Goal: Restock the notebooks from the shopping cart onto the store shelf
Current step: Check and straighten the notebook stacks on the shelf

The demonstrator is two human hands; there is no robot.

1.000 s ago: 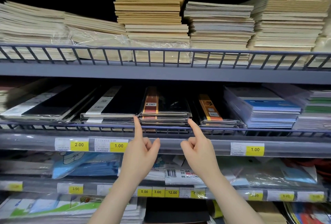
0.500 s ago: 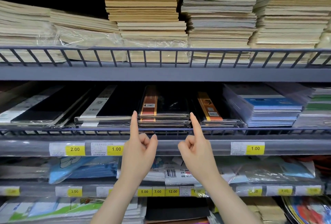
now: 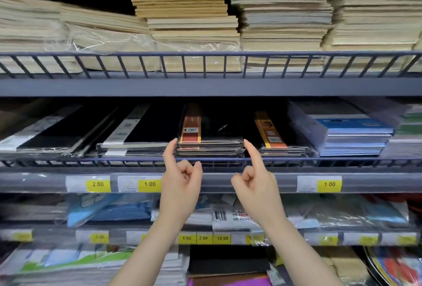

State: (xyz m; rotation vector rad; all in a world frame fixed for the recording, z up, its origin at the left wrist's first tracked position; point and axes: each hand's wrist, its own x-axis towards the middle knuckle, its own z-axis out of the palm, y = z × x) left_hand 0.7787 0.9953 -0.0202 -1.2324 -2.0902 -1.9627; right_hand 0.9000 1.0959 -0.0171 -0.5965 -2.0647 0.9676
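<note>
A stack of black wrapped notebooks with an orange band [image 3: 210, 141] lies on the middle shelf behind a wire rail [image 3: 91, 160]. My left hand [image 3: 180, 182] has its index finger stretched up, its tip at the stack's left front corner. My right hand [image 3: 258, 185] mirrors it, the index fingertip at the stack's right front corner. The other fingers of both hands are curled in, and neither hand holds anything. The shopping cart is out of view.
Left of the stack sit black notebooks with white bands [image 3: 137, 139]; right of it, another orange-banded pile [image 3: 274, 141] and blue pads [image 3: 351, 134]. Tall kraft and cream notebook stacks [image 3: 187, 16] fill the top shelf. Yellow price tags [image 3: 149, 184] line the rails; bagged stationery lies below.
Both hands have risen a little, so the index fingertips now sit at the stack's front corners. The view has drifted slightly, with the shelves shifting.
</note>
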